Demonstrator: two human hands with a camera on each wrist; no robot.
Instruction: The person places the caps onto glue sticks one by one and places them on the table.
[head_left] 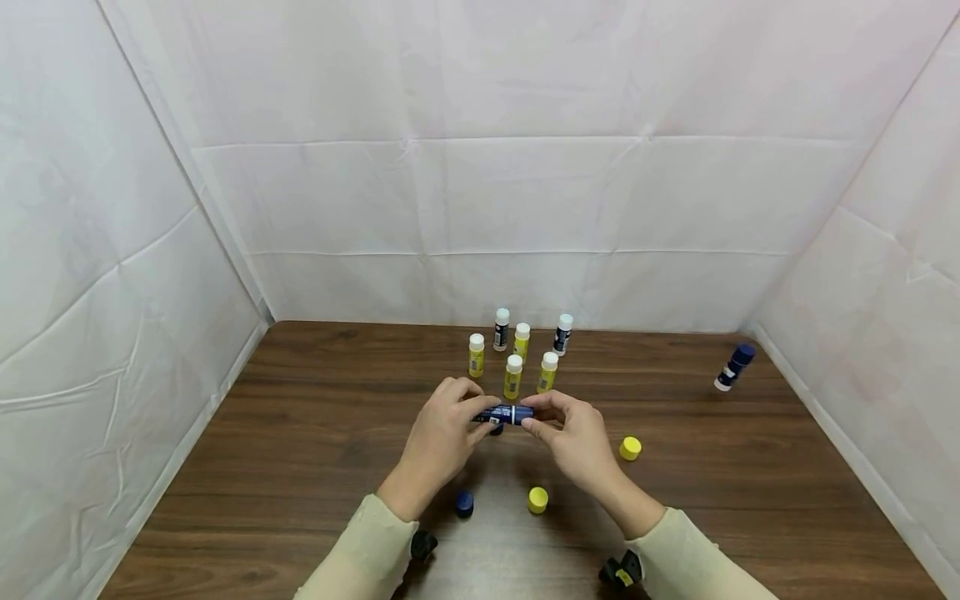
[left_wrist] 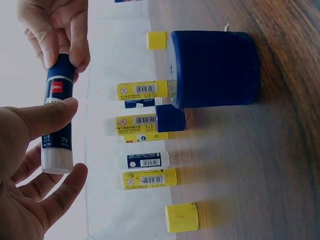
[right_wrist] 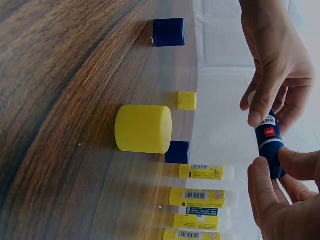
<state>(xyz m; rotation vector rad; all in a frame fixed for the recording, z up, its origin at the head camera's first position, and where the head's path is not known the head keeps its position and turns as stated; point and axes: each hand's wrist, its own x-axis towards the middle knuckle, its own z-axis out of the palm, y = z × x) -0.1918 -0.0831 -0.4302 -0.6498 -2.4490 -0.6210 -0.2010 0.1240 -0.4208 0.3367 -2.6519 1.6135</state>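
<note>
A dark blue glue stick (head_left: 504, 414) is held level between both hands, above the table in front of the person. My left hand (head_left: 437, 429) grips its body near the white base, thumb across the label in the left wrist view. On the other end, the blue cap (left_wrist: 61, 65) is pinched by the thumb and fingers of my right hand (head_left: 576, 437). The cap is on the stick. Beneath the hands, one loose blue cap (head_left: 497, 430) is partly hidden by the glue stick; a second blue cap (head_left: 464, 504) lies nearer the person.
Several yellow glue sticks (head_left: 512, 379) and two dark blue ones (head_left: 501, 332) stand with white tops showing, just beyond the hands. One yellow cap (head_left: 537, 500) lies in front, another yellow cap (head_left: 630, 448) to the right. A capped blue glue stick (head_left: 735, 367) stands far right. White sheeting (head_left: 525, 200) encloses the table.
</note>
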